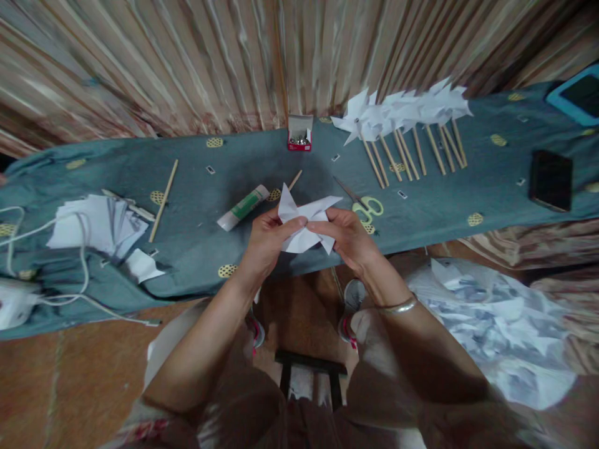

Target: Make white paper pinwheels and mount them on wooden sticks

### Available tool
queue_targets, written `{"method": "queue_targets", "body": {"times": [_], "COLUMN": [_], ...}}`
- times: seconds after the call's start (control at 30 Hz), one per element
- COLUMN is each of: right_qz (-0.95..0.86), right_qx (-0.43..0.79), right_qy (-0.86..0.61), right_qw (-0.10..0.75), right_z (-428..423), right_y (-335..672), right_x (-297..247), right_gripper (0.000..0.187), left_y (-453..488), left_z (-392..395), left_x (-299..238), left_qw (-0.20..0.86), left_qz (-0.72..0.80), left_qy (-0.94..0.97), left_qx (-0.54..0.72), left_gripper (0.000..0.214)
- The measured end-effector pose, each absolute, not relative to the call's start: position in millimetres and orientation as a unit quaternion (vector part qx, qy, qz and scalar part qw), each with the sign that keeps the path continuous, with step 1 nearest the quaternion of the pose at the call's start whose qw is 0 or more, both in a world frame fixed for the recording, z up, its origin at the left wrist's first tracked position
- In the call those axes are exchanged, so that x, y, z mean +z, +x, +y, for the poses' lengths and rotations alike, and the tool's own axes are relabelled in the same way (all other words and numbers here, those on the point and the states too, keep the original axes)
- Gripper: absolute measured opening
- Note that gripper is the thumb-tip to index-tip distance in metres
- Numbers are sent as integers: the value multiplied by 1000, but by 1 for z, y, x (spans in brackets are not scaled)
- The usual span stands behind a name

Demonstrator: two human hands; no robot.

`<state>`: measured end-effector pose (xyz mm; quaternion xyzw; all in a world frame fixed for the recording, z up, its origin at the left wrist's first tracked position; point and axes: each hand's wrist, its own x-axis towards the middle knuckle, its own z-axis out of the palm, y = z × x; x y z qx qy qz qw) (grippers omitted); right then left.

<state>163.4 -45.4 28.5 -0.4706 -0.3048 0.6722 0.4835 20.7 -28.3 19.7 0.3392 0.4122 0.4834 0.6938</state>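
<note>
A white paper pinwheel (304,240) is held over the front edge of the cloth-covered table. My left hand (266,243) grips its left side, thumb pressed on the centre. From the other side my right hand (350,240) pinches it, its thumb also at the middle. Behind the paper a wooden stick (295,179) shows in part; the rest is hidden. Left of the hands lies a green and white glue stick (243,207). Scissors with pale green handles (367,206) rest just beyond my right hand. A small red box (300,134) of metal pins stands open farther back.
Several finished pinwheels (407,112) on sticks lie at the back right. Paper sheets (96,224), a loose stick (163,199) and a white cable (84,268) are at left. A dark phone (551,181) lies at right. A bag of papers (500,324) sits below.
</note>
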Motion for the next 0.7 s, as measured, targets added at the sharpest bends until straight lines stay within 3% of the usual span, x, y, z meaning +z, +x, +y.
{"method": "queue_targets", "body": {"times": [0.7], "right_qz": [-344], "right_qx": [647], "right_qy": [-461], "right_qw": [501], "right_z": [-43], "right_y": [165], "right_x": [15], "right_gripper": [35], "left_y": [20], "left_z": [-25], "left_x": [14], "left_qw": [676], "left_qz": [416], "left_qy": [360], "left_qx": [490], "left_gripper": [29]}}
